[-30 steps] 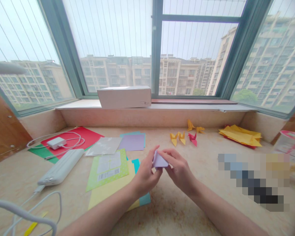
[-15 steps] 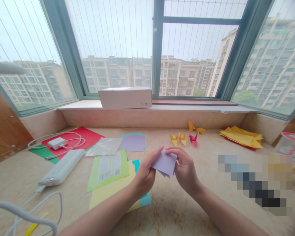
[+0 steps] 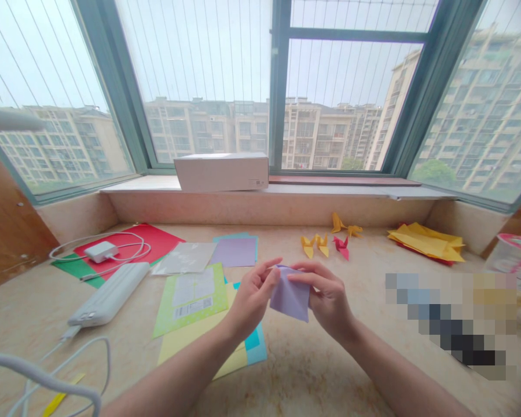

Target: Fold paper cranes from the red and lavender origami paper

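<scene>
"Paper [image 3: 290, 298] of purple colour is between the two hands, yes?"

"Yes. The left hand [image 3: 249, 301] pinches its left edge, with the thumb on the near face. The right hand [image 3: 334, 298] holds its right side, two fingers laid across the upper part."

"So the fingers are closed on it?"

"Both sets, yes. The fingertips behind it I cannot tell."

"And how far is the folding?"

"In my judgement, partly done. It is small and has a pointed lower corner, but I see no wing or neck. How many folds remain, the view does not show."

"What is beyond the fingers?"

"To the left of the left fingers, a pale yellow sheet [image 3: 191, 344] lies flat, partly under a green packet [image 3: 202, 292]. Farther ahead, a purple sheet [image 3: 234, 252] is also unfolded. Ahead of the right fingers are two yellow birds [image 3: 307, 247] beside a pink bird [image 3: 342, 248], already shaped. Behind these are two more yellow figures [image 3: 337, 222]."
</scene>
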`<state>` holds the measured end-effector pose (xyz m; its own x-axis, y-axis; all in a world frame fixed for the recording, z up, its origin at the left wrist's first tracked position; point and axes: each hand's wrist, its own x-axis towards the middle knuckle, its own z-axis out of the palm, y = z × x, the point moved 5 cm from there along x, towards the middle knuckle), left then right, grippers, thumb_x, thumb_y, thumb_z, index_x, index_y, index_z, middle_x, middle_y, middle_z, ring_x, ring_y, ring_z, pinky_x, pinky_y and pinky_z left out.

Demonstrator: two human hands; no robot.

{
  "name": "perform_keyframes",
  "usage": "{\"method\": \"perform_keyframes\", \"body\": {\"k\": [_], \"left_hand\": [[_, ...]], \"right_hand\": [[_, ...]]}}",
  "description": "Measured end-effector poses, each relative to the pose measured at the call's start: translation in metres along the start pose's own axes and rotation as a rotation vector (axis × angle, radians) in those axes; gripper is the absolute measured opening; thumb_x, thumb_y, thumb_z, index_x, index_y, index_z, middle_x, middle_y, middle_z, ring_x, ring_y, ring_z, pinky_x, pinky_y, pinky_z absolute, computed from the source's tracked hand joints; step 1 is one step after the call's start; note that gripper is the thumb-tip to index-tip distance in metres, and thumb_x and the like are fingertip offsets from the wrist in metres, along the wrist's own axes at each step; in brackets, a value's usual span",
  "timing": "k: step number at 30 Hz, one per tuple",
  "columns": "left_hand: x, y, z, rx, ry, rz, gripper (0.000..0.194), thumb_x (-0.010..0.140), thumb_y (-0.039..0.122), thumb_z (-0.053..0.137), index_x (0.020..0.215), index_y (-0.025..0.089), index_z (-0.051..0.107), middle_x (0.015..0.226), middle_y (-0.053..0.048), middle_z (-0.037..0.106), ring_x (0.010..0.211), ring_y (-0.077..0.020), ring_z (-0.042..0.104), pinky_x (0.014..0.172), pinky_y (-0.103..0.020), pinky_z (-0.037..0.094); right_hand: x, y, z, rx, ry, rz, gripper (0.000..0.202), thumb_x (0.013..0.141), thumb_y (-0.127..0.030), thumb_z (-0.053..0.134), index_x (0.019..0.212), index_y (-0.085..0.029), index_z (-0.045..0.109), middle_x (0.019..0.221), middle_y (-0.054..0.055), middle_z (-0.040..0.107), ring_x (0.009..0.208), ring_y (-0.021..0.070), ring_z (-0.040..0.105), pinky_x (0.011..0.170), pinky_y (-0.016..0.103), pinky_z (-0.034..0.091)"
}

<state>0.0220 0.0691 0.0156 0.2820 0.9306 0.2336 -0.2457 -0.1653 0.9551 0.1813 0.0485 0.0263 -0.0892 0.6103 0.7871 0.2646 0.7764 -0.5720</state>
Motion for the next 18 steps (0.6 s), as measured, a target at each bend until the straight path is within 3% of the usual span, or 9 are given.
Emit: {"method": "perform_keyframes", "body": {"k": [3,14,18], "left_hand": [[0.003,0.004,-0.001,0.078,0.016,-0.002,0.042,0.086,0.048,0.069,0.109,0.012,0.073,0.084,-0.008,0.073,0.068,-0.0133,0.058,0.057,-0.02,0.041],[0.001,0.004,-0.002,0.004,0.044,0.016,0.037,0.078,0.046,0.077,0.098,0.015,0.079,0.07,-0.003,0.07,0.057,-0.0089,0.049,0.053,-0.019,0.036],[0.003,-0.001,-0.002,-0.08,0.01,0.009,0.032,0.079,0.044,0.078,0.098,0.019,0.079,0.079,-0.005,0.074,0.064,-0.0113,0.056,0.059,-0.02,0.041]], "right_hand": [[-0.001,-0.004,0.0,-0.031,-0.024,-0.052,0.043,0.084,0.001,0.054,0.105,-0.029,0.077,0.11,0.007,0.068,0.1,0.0189,0.067,0.078,0.029,0.056],[0.003,-0.012,-0.006,0.001,0.021,-0.111,0.038,0.087,0.0,0.057,0.1,-0.03,0.076,0.109,0.004,0.069,0.1,0.0181,0.068,0.081,0.029,0.057],[0.004,-0.016,-0.008,-0.031,-0.02,-0.193,0.04,0.088,0.002,0.054,0.104,-0.029,0.074,0.113,0.005,0.067,0.103,0.018,0.067,0.083,0.03,0.057]]}}
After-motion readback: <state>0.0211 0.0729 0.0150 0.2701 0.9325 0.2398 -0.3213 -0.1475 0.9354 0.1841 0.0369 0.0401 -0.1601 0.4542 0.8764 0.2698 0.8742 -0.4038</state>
